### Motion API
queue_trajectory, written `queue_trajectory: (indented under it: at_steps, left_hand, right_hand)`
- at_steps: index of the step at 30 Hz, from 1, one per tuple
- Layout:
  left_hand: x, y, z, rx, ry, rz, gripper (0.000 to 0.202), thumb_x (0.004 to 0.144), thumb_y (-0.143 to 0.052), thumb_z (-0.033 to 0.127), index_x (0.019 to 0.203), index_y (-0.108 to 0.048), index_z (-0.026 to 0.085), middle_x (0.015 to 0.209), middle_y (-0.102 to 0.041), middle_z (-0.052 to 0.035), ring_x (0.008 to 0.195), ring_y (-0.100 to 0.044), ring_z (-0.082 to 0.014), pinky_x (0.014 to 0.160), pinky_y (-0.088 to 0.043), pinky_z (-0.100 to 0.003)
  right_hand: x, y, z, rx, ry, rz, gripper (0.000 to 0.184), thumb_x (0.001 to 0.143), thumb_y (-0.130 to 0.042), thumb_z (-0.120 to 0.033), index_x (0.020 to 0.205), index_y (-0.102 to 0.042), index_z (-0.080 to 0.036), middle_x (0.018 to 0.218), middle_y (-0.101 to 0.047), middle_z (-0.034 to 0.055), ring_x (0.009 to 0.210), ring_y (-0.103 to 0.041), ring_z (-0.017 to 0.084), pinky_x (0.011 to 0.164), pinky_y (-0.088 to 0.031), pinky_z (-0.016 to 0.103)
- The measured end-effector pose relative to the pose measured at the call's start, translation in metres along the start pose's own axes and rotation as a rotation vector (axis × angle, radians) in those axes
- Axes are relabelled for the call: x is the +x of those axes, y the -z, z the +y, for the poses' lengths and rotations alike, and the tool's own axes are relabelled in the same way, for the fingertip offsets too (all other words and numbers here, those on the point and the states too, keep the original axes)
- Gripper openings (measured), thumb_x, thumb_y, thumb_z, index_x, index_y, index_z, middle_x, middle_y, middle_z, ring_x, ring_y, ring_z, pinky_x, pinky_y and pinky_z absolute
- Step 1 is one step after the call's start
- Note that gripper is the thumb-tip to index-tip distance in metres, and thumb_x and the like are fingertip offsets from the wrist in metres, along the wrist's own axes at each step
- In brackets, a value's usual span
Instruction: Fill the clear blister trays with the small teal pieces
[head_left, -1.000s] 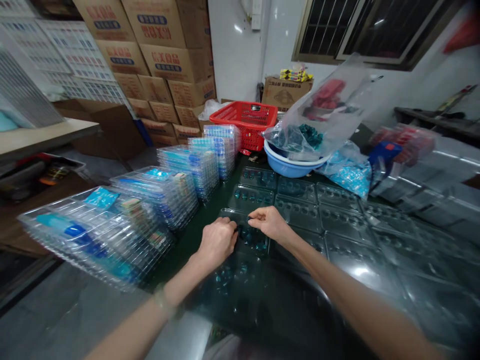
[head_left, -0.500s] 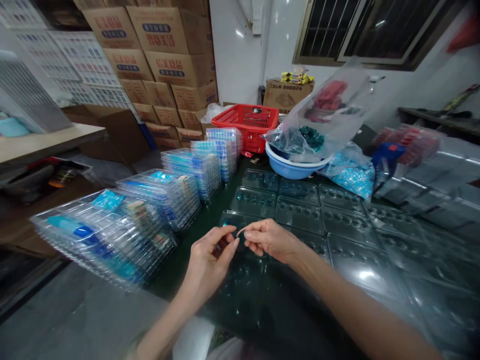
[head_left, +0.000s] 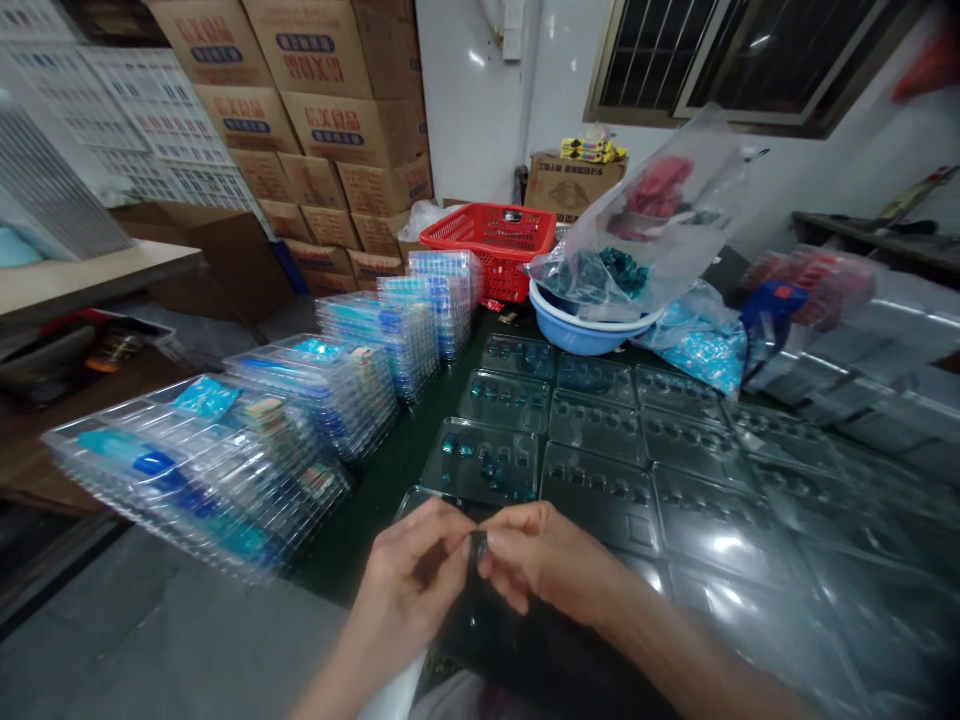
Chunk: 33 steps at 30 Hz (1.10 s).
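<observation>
My left hand [head_left: 416, 560] and my right hand [head_left: 551, 560] meet at the fingertips above the dark table, close to my body. The fingers of both are pinched together on something too small and blurred to name. Just beyond them lies a clear plastic tray [head_left: 484, 440] with several small shiny teal pieces [head_left: 491, 468] in it, some in its upper hollows and some loose. Behind it, another clear tray [head_left: 504, 398] has a row of teal pieces. More clear trays [head_left: 600, 490] spread to the right.
Stacks of filled clear trays [head_left: 195, 460] line the table's left edge. At the back stand a red basket [head_left: 491, 255] and a blue basin [head_left: 585, 335] under a plastic bag of teal pieces [head_left: 624, 272]. A bag of light-blue pieces [head_left: 705, 350] lies beside the basin.
Both hands have moved down toward my body and their fingertips have come together. The tray with loose teal pieces, partly covered before, now shows. The thin strip between the fingers no longer shows.
</observation>
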<state>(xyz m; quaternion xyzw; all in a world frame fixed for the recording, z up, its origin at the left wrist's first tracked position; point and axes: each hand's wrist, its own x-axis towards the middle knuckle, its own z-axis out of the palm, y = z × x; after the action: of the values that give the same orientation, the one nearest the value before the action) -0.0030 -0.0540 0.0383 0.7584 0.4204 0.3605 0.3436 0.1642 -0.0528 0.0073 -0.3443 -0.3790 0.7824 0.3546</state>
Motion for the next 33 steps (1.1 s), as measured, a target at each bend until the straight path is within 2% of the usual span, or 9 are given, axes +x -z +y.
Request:
queue_trajectory:
  at_steps: [3,6,11,15,18,23,27,30,33]
  left_hand:
    - [0.0,-0.007,-0.003,-0.062,0.082,0.043,0.007,0.078,-0.052,0.018,0.076,-0.059,0.019,0.066,-0.052,-0.0001,0.063,-0.05,-0.013,0.058,-0.039,-0.023]
    - [0.0,-0.014,-0.005,-0.143,0.204,0.101,0.007,0.076,-0.055,0.022,0.072,-0.057,0.017,0.064,-0.048,0.0012,0.059,-0.046,-0.0112,0.053,-0.035,-0.022]
    - [0.0,-0.02,-0.004,-0.454,0.409,0.04,0.021,0.079,-0.052,0.029,0.064,-0.058,0.014,0.06,-0.047,0.0019,0.052,-0.039,-0.0072,0.046,-0.028,-0.019]
    - [0.0,-0.028,-0.01,-0.688,0.591,0.063,0.033,0.079,-0.051,0.034,0.055,-0.055,0.012,0.048,-0.04,0.0039,0.042,-0.03,-0.0043,0.04,-0.019,-0.019]
    - [0.001,-0.036,-0.013,-0.881,0.695,0.093,0.024,0.074,-0.059,0.031,0.06,-0.058,0.011,0.045,-0.038,0.0051,0.04,-0.027,-0.0033,0.037,-0.016,-0.018]
    - [0.003,-0.043,-0.006,-1.11,0.724,0.082,0.016,0.073,-0.06,0.029,0.07,-0.059,0.013,0.046,-0.034,0.007,0.04,-0.024,-0.003,0.037,-0.016,-0.016]
    - [0.02,-0.032,-0.007,-0.841,0.653,0.063,0.026,0.075,-0.055,0.037,0.064,-0.056,0.014,0.044,-0.036,0.0068,0.037,-0.024,-0.0035,0.035,-0.017,-0.016]
    - [0.043,-0.016,-0.017,-0.209,0.385,0.1,0.024,0.08,-0.049,0.035,0.084,-0.062,0.015,0.065,-0.056,-0.0011,0.053,-0.05,-0.0102,0.048,-0.038,-0.02]
    - [0.062,-0.01,-0.028,0.419,0.145,-0.06,0.025,0.082,-0.042,0.024,0.097,-0.062,0.021,0.089,-0.06,-0.0053,0.078,-0.057,-0.0167,0.067,-0.043,-0.026]
  right_hand:
    - [-0.005,-0.001,0.001,-0.045,0.049,0.089,0.019,0.073,-0.058,-0.031,0.073,-0.061,-0.012,0.062,-0.056,0.0006,0.043,-0.045,0.006,0.037,-0.034,0.017]
    - [-0.008,-0.003,-0.002,-0.263,0.149,0.257,0.012,0.073,-0.056,-0.025,0.074,-0.061,-0.014,0.054,-0.052,-0.0026,0.041,-0.043,0.006,0.04,-0.035,0.018]
    - [-0.014,-0.011,-0.005,-0.656,0.432,0.463,0.007,0.073,-0.053,-0.018,0.07,-0.059,-0.019,0.064,-0.054,-0.0013,0.057,-0.05,0.01,0.051,-0.039,0.021]
    - [-0.017,-0.013,-0.003,-0.868,0.529,0.479,0.009,0.076,-0.05,-0.018,0.075,-0.059,-0.02,0.069,-0.055,0.0006,0.06,-0.051,0.012,0.054,-0.041,0.023]
    - [-0.019,-0.015,-0.002,-0.922,0.545,0.479,0.013,0.078,-0.049,-0.018,0.082,-0.06,-0.023,0.077,-0.058,0.0028,0.07,-0.055,0.015,0.062,-0.043,0.025]
    - [-0.021,-0.019,-0.001,-0.943,0.598,0.502,0.018,0.078,-0.051,-0.016,0.09,-0.06,-0.025,0.083,-0.06,0.0024,0.077,-0.056,0.015,0.07,-0.044,0.026]
    - [-0.013,-0.008,-0.01,-0.968,0.594,0.505,0.012,0.077,-0.053,-0.019,0.083,-0.062,-0.023,0.073,-0.06,0.0011,0.066,-0.055,0.013,0.061,-0.043,0.025]
    - [0.004,0.016,-0.024,-1.038,0.576,0.554,0.01,0.076,-0.055,-0.021,0.08,-0.063,-0.021,0.069,-0.058,0.0005,0.062,-0.053,0.013,0.059,-0.041,0.024]
    - [0.025,0.043,-0.036,-1.15,0.535,0.611,0.013,0.075,-0.055,-0.023,0.084,-0.064,-0.019,0.072,-0.061,0.0018,0.065,-0.054,0.014,0.062,-0.041,0.025]
